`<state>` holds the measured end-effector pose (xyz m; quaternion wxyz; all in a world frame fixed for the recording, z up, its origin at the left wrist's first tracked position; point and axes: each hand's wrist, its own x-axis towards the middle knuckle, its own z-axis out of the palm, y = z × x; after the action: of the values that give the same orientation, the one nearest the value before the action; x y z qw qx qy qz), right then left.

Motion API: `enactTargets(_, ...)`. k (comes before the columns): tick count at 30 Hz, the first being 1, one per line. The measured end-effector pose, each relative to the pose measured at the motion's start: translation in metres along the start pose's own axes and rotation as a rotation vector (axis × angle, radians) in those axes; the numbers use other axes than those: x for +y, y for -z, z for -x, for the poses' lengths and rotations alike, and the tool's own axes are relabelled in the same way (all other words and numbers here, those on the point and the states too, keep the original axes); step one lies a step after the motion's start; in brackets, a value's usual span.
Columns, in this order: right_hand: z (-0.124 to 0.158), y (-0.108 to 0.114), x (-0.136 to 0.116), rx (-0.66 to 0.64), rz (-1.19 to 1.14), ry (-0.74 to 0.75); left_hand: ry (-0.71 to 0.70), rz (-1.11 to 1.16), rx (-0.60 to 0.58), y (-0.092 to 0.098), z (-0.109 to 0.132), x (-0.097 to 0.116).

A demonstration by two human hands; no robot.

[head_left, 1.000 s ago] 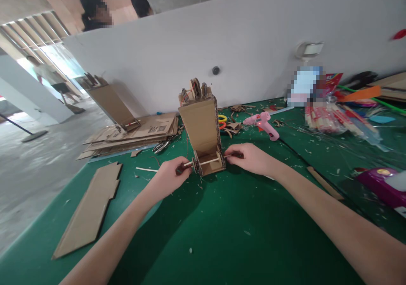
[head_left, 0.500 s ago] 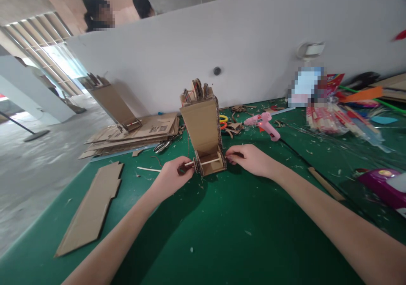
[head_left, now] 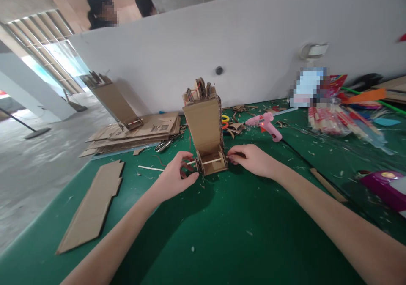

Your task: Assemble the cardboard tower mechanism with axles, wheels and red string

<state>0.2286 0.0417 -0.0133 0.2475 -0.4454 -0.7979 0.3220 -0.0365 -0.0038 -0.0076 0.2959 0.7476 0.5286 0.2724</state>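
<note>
A tall cardboard model (head_left: 204,126) stands upright on the green table (head_left: 228,230), with small cardboard wheels at its top and a thin wooden stick (head_left: 207,161) running across its open base. My left hand (head_left: 177,176) is at the stick's left end, fingers curled in a pinch around it beside a small cardboard wheel. My right hand (head_left: 252,160) pinches the stick's right end against the model's right side. Both hands rest on the table.
A pink glue gun (head_left: 265,124) lies behind my right hand. A stack of flat cardboard (head_left: 139,132) and a second cardboard model (head_left: 114,103) sit at the left, a long cardboard piece (head_left: 95,204) nearer. Stick packets (head_left: 330,118) and a purple object (head_left: 385,187) lie right. White partition behind.
My left hand has loosened and shifted slightly right along the stick, its fingers now more curled by the wheel. My right hand and the model have hardly moved.
</note>
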Motion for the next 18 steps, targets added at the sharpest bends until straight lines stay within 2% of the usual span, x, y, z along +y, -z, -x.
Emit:
enactTargets(7,-0.001,-0.0002,-0.0009,0.002,-0.01,0.001,-0.015,0.009,0.059,-0.0038,-0.0048,-0.0034)
enactTargets(18,-0.0027,-0.0019,0.0018,-0.013,0.023,0.026,0.035,0.165,0.069,-0.0061,-0.0066,-0.0029)
